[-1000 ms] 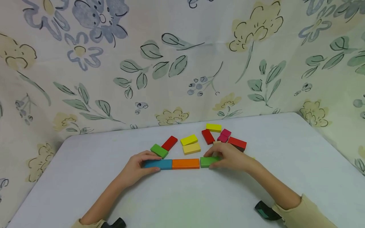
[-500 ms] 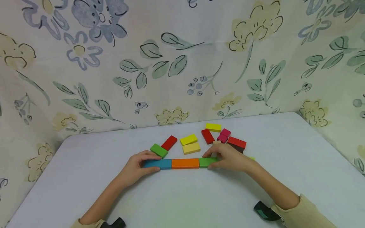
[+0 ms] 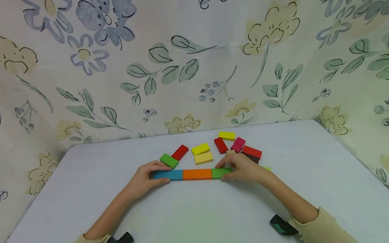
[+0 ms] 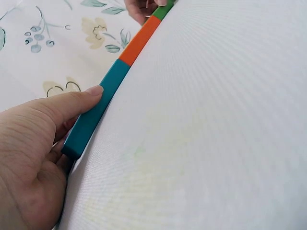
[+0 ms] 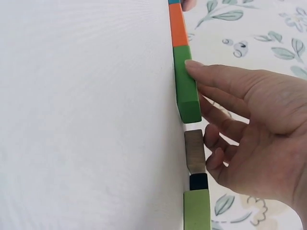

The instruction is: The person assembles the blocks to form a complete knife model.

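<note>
A blue block (image 3: 174, 175), an orange block (image 3: 197, 174) and a green block (image 3: 220, 173) lie flat on the white table in one straight row, end to end. My left hand (image 3: 146, 179) pinches the blue block near its outer end, thumb on the near side and fingers behind. At the other end, my right hand (image 3: 244, 167) holds the green block the same way, covering its outer part in the head view. The right wrist view shows that block's free end (image 5: 191, 112) below the thumb. Orange and green meet with no visible gap.
Behind the row lie loose blocks: a green one (image 3: 169, 161), a red one (image 3: 180, 153), a yellow one (image 3: 201, 149) and several more at right, including a pink pair (image 3: 238, 145). A light green block (image 5: 197, 209) sits beyond my right hand. A floral cloth (image 3: 194, 84) hangs behind the table.
My right hand has slid the green block left, closing the small gap to the orange block. Over the last half second both hands stay nearly still; my left hand keeps its hold on the blue block.
</note>
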A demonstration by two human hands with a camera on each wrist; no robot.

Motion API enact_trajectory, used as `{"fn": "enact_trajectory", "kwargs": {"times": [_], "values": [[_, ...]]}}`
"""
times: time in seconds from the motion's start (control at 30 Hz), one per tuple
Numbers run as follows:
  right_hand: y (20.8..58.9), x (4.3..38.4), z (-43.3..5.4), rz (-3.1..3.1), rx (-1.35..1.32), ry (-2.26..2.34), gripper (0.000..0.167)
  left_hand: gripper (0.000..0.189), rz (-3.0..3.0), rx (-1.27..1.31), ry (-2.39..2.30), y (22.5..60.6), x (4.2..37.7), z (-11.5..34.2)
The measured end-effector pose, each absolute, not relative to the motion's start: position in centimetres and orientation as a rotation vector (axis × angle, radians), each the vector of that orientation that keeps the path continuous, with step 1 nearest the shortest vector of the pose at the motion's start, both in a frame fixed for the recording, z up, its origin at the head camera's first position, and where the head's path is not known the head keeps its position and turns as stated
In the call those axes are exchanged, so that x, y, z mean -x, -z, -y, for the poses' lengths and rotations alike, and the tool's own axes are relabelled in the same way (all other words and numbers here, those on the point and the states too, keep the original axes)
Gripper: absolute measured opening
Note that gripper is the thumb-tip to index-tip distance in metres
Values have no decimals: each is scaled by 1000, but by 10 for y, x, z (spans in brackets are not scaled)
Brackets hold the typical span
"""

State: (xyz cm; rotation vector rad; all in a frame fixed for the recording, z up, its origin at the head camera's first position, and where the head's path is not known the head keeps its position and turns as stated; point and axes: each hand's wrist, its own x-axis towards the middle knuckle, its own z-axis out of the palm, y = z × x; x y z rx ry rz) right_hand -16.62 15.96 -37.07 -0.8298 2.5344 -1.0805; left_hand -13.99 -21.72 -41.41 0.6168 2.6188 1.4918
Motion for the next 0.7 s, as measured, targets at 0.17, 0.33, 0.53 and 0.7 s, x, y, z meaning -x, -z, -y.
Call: {"fn": "enact_trajectory", "kwargs": {"times": [0.17, 0.33, 0.53, 0.7], "values": [[368, 168, -164, -2562, 811, 1072, 40, 32, -2619, -619, -1489, 414, 140, 217], [357, 171, -178, -2596, 744, 1131, 38, 32, -2611, -626, -1497, 414, 139, 217], [346, 179, -203, -2715, 704, 1099, 36, 32, -2613, -624, -1494, 414, 139, 217], [341, 187, -230, -2766, 638, 1098, 37, 32, -2604, -627, -1508, 414, 139, 218]]}}
